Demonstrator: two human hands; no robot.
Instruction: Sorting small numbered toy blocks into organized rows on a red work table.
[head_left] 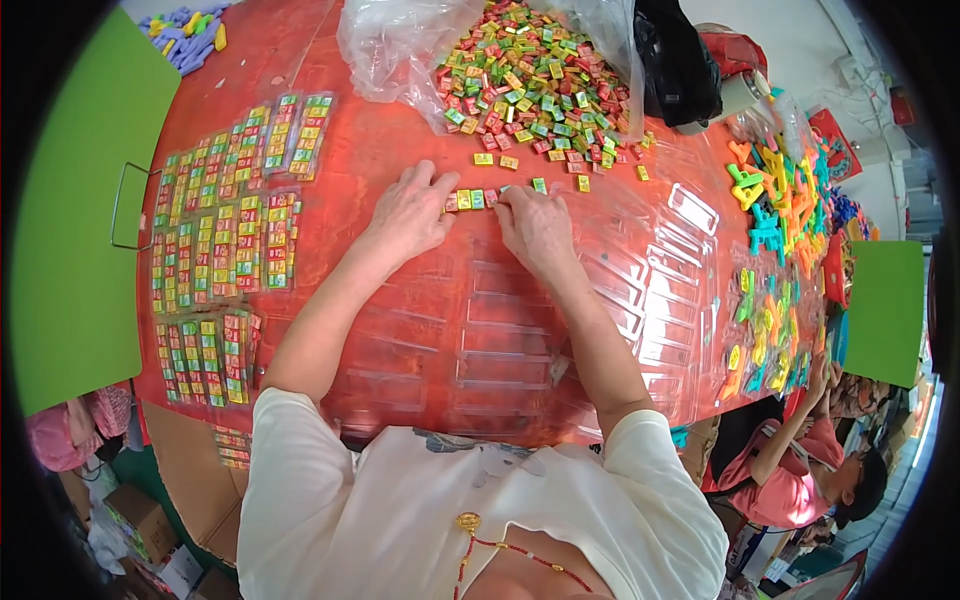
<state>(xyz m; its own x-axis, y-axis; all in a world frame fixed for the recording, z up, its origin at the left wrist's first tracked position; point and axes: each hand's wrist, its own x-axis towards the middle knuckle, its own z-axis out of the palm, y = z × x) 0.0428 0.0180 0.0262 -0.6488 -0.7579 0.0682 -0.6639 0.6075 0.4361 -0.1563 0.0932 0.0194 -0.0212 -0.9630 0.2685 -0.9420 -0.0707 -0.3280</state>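
A short row of small red, yellow and green boxes [470,200] lies on the red table between my hands. My left hand [412,210] presses its thumb and fingertips against the row's left end, fingers bent. At the right end, my right hand [538,230] has its fingers closed on the last boxes, which its fingertips partly hide. A few loose boxes [509,162] lie just beyond the row. Farther back, a large heap of the same boxes [545,85] spills from a clear plastic bag [395,50]. Clear plastic trays [505,340] with long slots lie between my forearms.
Filled trays [225,250] of small boxes stand in rows at the left. More clear trays [655,320] lie right of my right arm. Colourful plastic toy pieces [780,215] cover the right side. A black bag [680,65] sits at the back. Another person [800,460] works at the right.
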